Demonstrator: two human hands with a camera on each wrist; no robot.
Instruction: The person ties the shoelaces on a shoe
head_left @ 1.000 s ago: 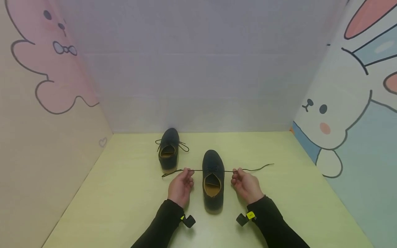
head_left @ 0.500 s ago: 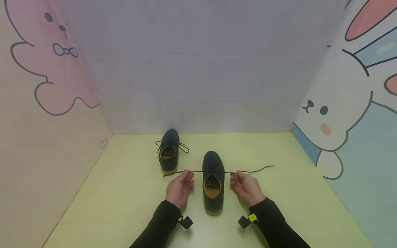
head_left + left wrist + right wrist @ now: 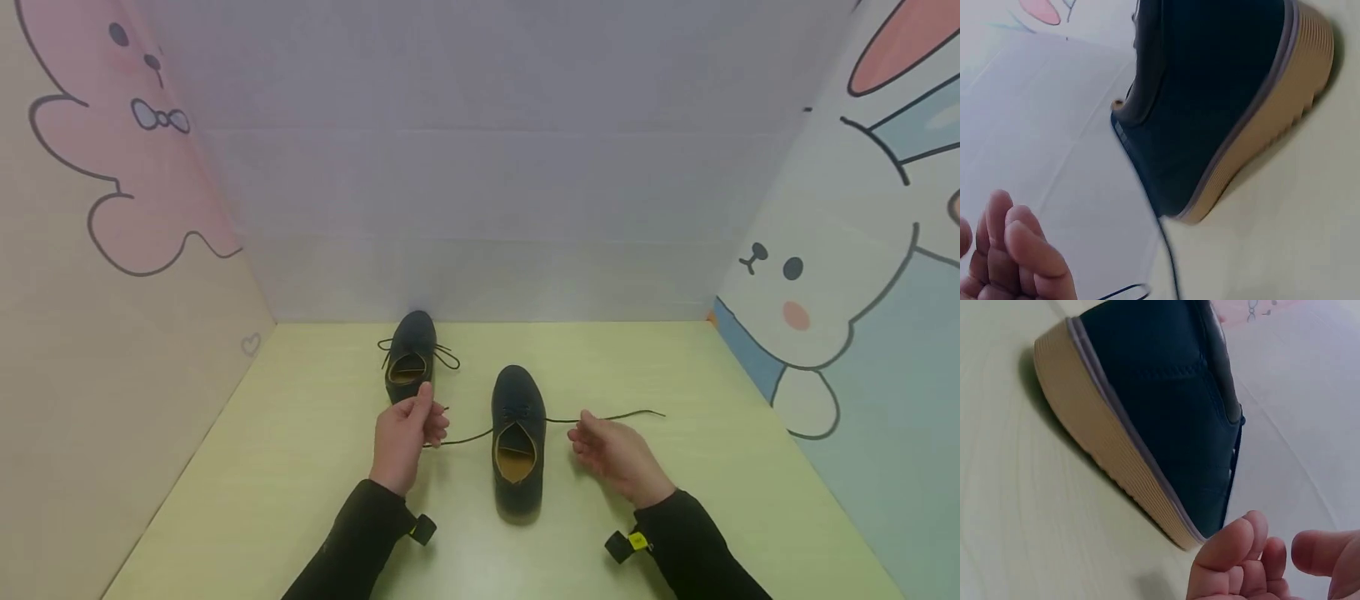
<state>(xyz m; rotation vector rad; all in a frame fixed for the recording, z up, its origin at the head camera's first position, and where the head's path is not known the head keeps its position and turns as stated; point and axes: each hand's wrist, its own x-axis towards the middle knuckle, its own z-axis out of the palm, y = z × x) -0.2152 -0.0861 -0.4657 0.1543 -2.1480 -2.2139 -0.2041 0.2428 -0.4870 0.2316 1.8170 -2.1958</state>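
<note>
With thumbs parted from loosely bent fingers, the left hand [image 3: 408, 437] and right hand [image 3: 617, 454] flanked the nearer shoe [image 3: 1154, 419] by its outspread lace [image 3: 1170, 250] (probably light and limp), seemingly best pinched close in, above the desk [image 3: 225, 500].

The left arm [image 3: 351, 537] and right arm [image 3: 701, 546] slant inward from the near side, the left hand [image 3: 405, 432] reaching slightly farther, the right hand [image 3: 618, 457] turned leftward, each with loosely bent fingers and its thumb apart from the index fingertip.
</note>
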